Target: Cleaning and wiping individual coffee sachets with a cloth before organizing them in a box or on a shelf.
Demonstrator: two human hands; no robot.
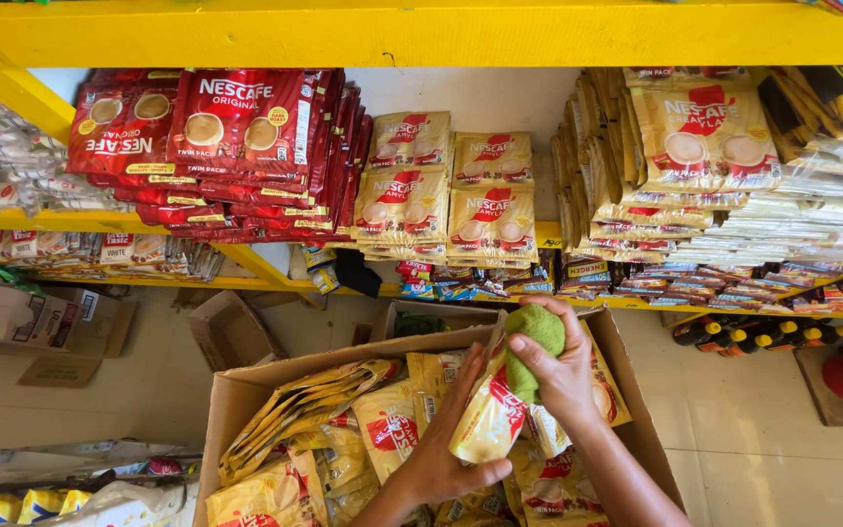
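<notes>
Left hand (446, 459) clamps a beige sachet (490, 415) over the open box (246, 390). Right hand (558, 376) presses a green cloth (536, 346) against it, fingers closed. Shelf (421, 39) holds many sachet stacks; box looks still well filled, so most wiping seems left.
</notes>
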